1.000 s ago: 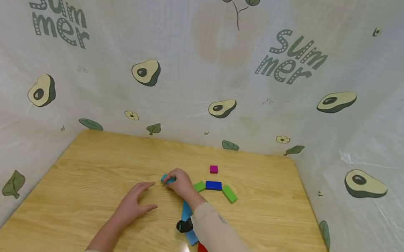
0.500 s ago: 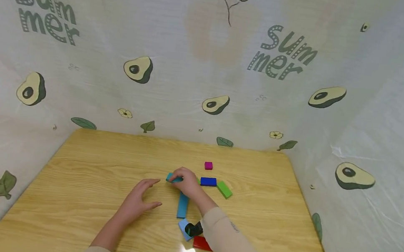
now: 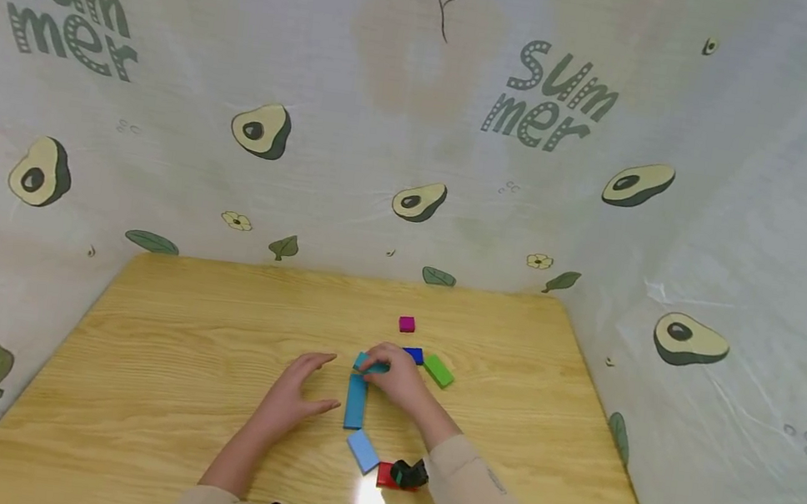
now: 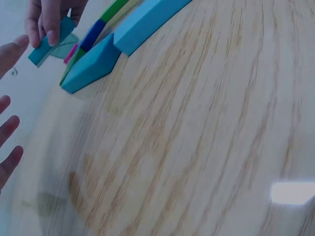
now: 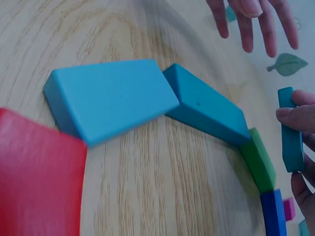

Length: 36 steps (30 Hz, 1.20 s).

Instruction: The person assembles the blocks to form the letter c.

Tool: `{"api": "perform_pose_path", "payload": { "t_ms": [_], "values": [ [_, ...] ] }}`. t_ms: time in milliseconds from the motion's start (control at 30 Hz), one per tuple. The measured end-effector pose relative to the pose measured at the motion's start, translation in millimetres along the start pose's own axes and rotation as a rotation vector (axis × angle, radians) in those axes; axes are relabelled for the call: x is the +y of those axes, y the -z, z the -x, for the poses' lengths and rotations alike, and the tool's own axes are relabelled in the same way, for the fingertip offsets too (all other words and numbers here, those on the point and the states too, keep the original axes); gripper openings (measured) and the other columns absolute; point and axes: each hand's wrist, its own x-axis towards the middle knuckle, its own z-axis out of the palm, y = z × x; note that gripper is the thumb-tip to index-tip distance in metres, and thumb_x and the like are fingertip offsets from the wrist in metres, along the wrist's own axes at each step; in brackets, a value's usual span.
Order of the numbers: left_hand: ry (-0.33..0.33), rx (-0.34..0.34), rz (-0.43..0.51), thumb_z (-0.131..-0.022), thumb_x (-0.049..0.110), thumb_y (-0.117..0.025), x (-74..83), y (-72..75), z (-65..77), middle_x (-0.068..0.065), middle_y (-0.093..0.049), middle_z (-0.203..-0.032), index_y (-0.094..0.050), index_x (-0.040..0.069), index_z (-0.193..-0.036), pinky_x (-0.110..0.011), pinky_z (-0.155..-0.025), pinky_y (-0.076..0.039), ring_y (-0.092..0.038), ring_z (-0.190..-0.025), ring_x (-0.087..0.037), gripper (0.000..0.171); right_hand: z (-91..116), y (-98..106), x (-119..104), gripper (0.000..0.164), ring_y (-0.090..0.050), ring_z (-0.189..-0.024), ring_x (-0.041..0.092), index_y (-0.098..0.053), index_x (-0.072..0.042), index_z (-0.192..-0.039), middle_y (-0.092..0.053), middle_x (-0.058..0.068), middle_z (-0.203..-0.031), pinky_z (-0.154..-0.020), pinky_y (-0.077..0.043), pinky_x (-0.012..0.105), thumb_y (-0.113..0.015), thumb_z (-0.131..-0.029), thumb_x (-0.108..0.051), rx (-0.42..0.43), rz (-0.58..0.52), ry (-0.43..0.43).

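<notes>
My right hand (image 3: 399, 379) pinches a small teal block (image 5: 291, 150) between thumb and fingers, over the far end of a longer blue block (image 3: 356, 402). To its left, my left hand (image 3: 287, 396) is held with fingers spread and thumb apart, nothing in its grasp. The blue block belongs to a curved row. Nearer me in that row lie a light blue block (image 3: 363, 451) and a red block (image 3: 385, 475). Beyond it come a green block (image 5: 260, 160), hidden behind my right hand in the head view, a dark blue block (image 3: 416, 356) and another green block (image 3: 438, 371).
A magenta cube (image 3: 406, 324) sits behind the row on the wooden table (image 3: 212, 329). A printed cloth (image 3: 345, 110) surrounds the table at the back and sides. A black wrist camera (image 3: 410, 475) on my right sleeve overlaps the red block.
My right hand has carried the teal block rightward, from left of the row to above the blue block. My left hand stays spread, shifted slightly right. The head view has turned a little.
</notes>
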Motion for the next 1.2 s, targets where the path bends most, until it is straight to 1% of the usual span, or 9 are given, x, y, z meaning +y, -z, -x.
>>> {"api": "perform_pose_path", "payload": {
  "t_ms": [100,300,400,567,700,800,867,1067,1200],
  "values": [
    [-0.021,-0.004,-0.007,-0.074,0.024,-0.087,1.6,-8.3,-3.9,-0.009,-0.052,-0.135,-0.055,0.011,-0.139,-0.055,-0.100,-0.042,-0.049,-0.123,-0.033,0.074,8,8,4,0.011,-0.056,-0.115,0.026,-0.076,-0.016,-0.086,-0.063,0.000,-0.113,-0.097,-0.047,0.042,-0.076,-0.084,-0.005,0.023,0.012,0.005],
    [-0.025,0.007,-0.047,-0.071,0.027,-0.089,4.7,-20.1,-7.5,-0.009,-0.054,-0.135,-0.057,0.015,-0.136,-0.055,-0.105,-0.036,-0.044,-0.128,-0.034,0.073,23,16,10,0.012,-0.055,-0.116,0.029,-0.075,-0.014,-0.086,-0.064,0.008,-0.114,-0.098,-0.046,0.045,-0.075,-0.084,-0.002,0.045,0.003,-0.030],
    [-0.030,-0.001,-0.050,-0.071,0.027,-0.089,5.1,-25.9,-8.5,-0.009,-0.054,-0.136,-0.057,0.015,-0.136,-0.054,-0.106,-0.035,-0.043,-0.129,-0.033,0.073,31,17,15,0.011,-0.057,-0.112,0.027,-0.074,-0.014,-0.086,-0.065,0.006,-0.114,-0.095,-0.047,0.043,-0.075,-0.085,-0.003,0.046,-0.011,-0.041],
    [-0.071,-0.050,-0.064,-0.072,0.031,-0.088,3.9,-35.7,-10.5,-0.009,-0.049,-0.143,-0.055,0.009,-0.137,-0.056,-0.110,-0.028,-0.037,-0.135,-0.035,0.076,46,20,22,0.010,-0.058,-0.109,0.025,-0.073,-0.015,-0.088,-0.065,0.002,-0.112,-0.090,-0.049,0.042,-0.075,-0.085,-0.006,0.061,-0.033,-0.055],
    [-0.109,-0.116,-0.125,-0.073,0.040,-0.085,0.1,-43.0,-11.5,-0.009,-0.041,-0.150,-0.052,0.008,-0.140,-0.064,-0.109,-0.021,-0.028,-0.140,-0.040,0.082,57,25,25,0.013,-0.058,-0.109,0.026,-0.072,-0.016,-0.089,-0.064,0.001,-0.112,-0.090,-0.049,0.044,-0.076,-0.084,-0.004,0.078,-0.048,-0.084],
    [-0.105,-0.167,-0.183,-0.072,0.048,-0.083,-4.1,-46.7,-11.9,-0.007,-0.035,-0.154,-0.048,0.011,-0.144,-0.069,-0.108,-0.015,-0.022,-0.143,-0.041,0.088,63,27,27,0.014,-0.058,-0.110,0.027,-0.072,-0.016,-0.090,-0.064,0.001,-0.112,-0.091,-0.049,0.045,-0.075,-0.084,-0.004,0.069,-0.052,-0.099],
    [-0.091,-0.197,-0.206,-0.071,0.051,-0.083,-5.9,-48.0,-12.1,-0.005,-0.032,-0.157,-0.046,0.013,-0.147,-0.069,-0.109,-0.011,-0.019,-0.144,-0.040,0.092,67,28,29,0.014,-0.058,-0.110,0.027,-0.073,-0.016,-0.091,-0.065,0.001,-0.113,-0.091,-0.049,0.045,-0.075,-0.085,-0.004,0.058,-0.049,-0.096],
    [-0.068,-0.262,-0.212,-0.069,0.058,-0.081,-8.5,-50.0,-13.0,-0.006,-0.025,-0.159,-0.040,0.014,-0.150,-0.067,-0.110,-0.004,-0.013,-0.145,-0.040,0.101,83,33,34,0.017,-0.058,-0.112,0.027,-0.074,-0.018,-0.092,-0.065,-0.001,-0.113,-0.093,-0.048,0.045,-0.075,-0.084,-0.003,0.033,-0.052,-0.066],
    [-0.053,-0.288,-0.219,-0.070,0.061,-0.079,-8.5,-50.8,-14.4,-0.006,-0.022,-0.160,-0.038,0.016,-0.152,-0.065,-0.111,-0.002,-0.011,-0.146,-0.039,0.102,93,36,38,0.017,-0.057,-0.113,0.028,-0.075,-0.019,-0.093,-0.065,-0.002,-0.114,-0.095,-0.048,0.044,-0.076,-0.084,-0.004,0.027,-0.053,-0.041]
  ]
}}
